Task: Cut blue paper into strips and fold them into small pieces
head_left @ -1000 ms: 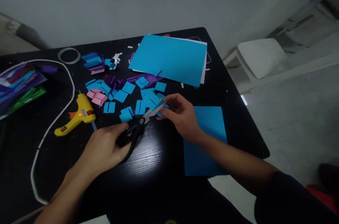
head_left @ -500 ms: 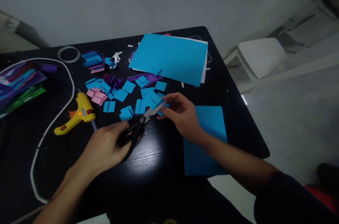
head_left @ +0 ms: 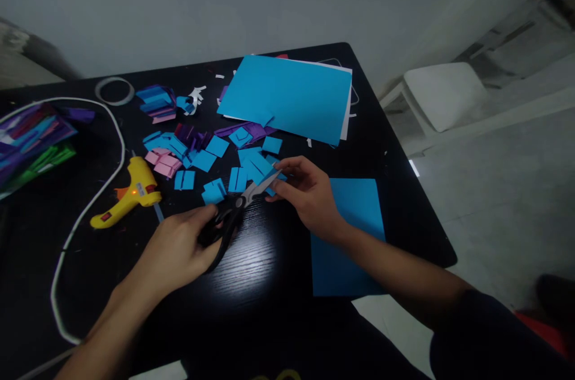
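My left hand (head_left: 182,248) is closed on the black handles of a pair of scissors (head_left: 240,202), whose blades point up and right. The blades reach the fingertips of my right hand (head_left: 308,191), which pinches a small blue paper piece (head_left: 281,176) beside the blade tips. Behind and left of the blades lie loose blue paper squares (head_left: 204,160), some with slits or folds. Part of a blue sheet (head_left: 350,266) lies under my right wrist and forearm.
A yellow glue gun (head_left: 139,185) with a lit orange light lies at the left, near a white cable (head_left: 85,206). Further back are a tape roll (head_left: 114,92), pink pieces (head_left: 165,163) and large blue sheets (head_left: 291,95). A white stool (head_left: 442,95) stands right of the table.
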Available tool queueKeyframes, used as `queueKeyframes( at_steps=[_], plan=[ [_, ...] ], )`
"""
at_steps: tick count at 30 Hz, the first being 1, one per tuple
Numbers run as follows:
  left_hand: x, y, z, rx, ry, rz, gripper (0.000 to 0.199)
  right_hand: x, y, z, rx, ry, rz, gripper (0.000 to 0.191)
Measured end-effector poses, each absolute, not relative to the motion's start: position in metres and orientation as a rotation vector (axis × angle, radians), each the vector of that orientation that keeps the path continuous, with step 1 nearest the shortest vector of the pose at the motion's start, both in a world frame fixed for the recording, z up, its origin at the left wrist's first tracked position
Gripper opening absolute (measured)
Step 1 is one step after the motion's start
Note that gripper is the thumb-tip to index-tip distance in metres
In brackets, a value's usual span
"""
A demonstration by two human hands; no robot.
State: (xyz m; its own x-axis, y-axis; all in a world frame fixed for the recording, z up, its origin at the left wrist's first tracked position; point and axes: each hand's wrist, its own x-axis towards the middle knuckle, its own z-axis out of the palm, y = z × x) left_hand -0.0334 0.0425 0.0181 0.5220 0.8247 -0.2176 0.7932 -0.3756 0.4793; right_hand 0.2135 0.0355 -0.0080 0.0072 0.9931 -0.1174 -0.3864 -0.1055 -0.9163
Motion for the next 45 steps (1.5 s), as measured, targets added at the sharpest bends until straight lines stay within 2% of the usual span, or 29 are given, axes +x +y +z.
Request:
queueKeyframes(
  at_steps=[34,37,45],
  plan=[
    [-0.037,0.041,0.017,2.210,1.336,0.182,0.037,0.214,0.036,-0.008,-1.089,-0.811,1.442,0.031],
    [-0.037,0.039,0.018,2.189,1.478,0.279,0.043,0.215,0.037,-0.010,-1.094,-0.771,1.504,0.032],
    [-0.037,0.042,0.014,2.179,1.596,0.321,0.038,0.215,0.036,-0.020,-0.987,-0.684,1.674,0.034]
  ],
)
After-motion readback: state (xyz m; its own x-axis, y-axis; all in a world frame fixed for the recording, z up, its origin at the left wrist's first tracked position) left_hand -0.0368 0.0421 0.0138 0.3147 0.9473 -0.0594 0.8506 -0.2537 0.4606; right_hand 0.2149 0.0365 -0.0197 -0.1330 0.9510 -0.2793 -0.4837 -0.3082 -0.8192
